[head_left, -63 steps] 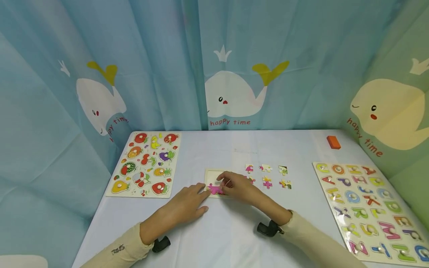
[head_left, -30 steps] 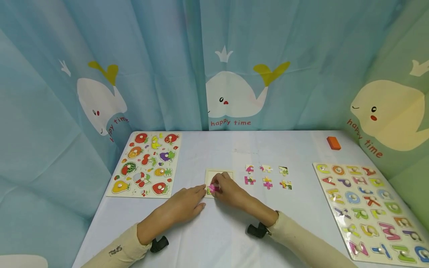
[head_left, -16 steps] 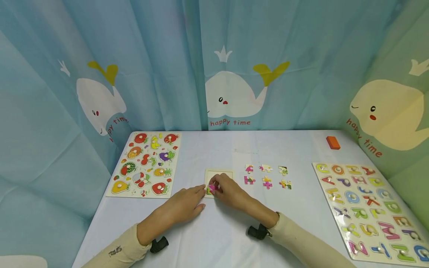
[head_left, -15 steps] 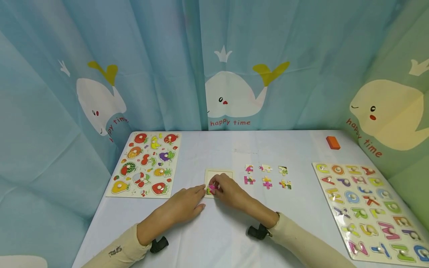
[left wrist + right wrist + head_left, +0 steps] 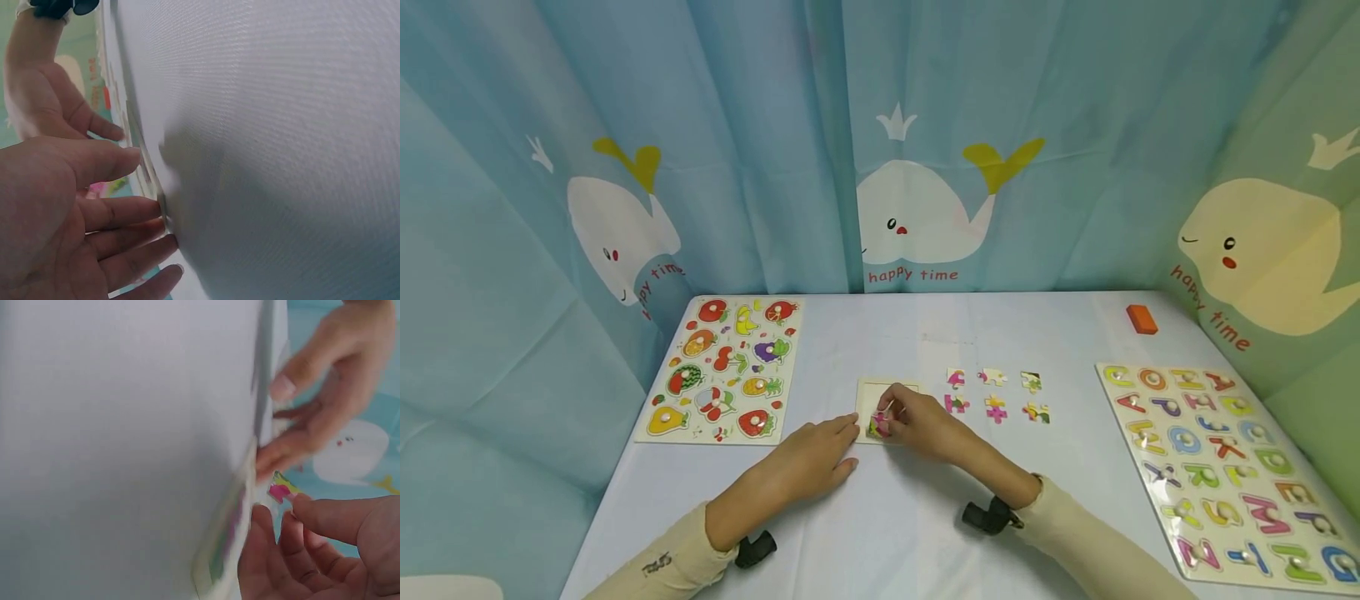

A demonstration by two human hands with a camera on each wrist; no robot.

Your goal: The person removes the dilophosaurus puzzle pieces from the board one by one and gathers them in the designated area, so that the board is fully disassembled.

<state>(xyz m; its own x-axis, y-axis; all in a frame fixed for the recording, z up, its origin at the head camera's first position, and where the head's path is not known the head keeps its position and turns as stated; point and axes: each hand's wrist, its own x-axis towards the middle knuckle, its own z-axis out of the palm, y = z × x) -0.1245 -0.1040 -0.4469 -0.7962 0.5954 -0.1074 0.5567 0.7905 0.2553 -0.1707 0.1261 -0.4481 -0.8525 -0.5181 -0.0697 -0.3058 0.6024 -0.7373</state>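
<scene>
My right hand [image 5: 928, 425] pinches a small pink-and-green jigsaw puzzle piece [image 5: 280, 488] between thumb and fingers. The piece is tilted, just above the lower left part of a small pale puzzle tray [image 5: 887, 389]. In the right wrist view a coloured strip shows inside the near end of the tray; the hand hides much of that area in the head view. My left hand [image 5: 812, 457] lies at the tray's left side with its fingers extended, fingertips touching the tray's edge [image 5: 153, 169]. Several loose jigsaw pieces [image 5: 996, 414] lie in two rows right of the tray.
A fruit knob-puzzle board [image 5: 737, 435] lies at the left. An alphabet knob-puzzle board [image 5: 1157, 500] is at the right, with an orange block [image 5: 1142, 319] behind it. Blue curtains [image 5: 760, 167] with whale prints stand behind the white-covered table [image 5: 880, 533].
My right hand first moved left over the tray, then drew slightly back to the right with the jigsaw piece, which has tilted up. My left hand has barely shifted at the tray's edge.
</scene>
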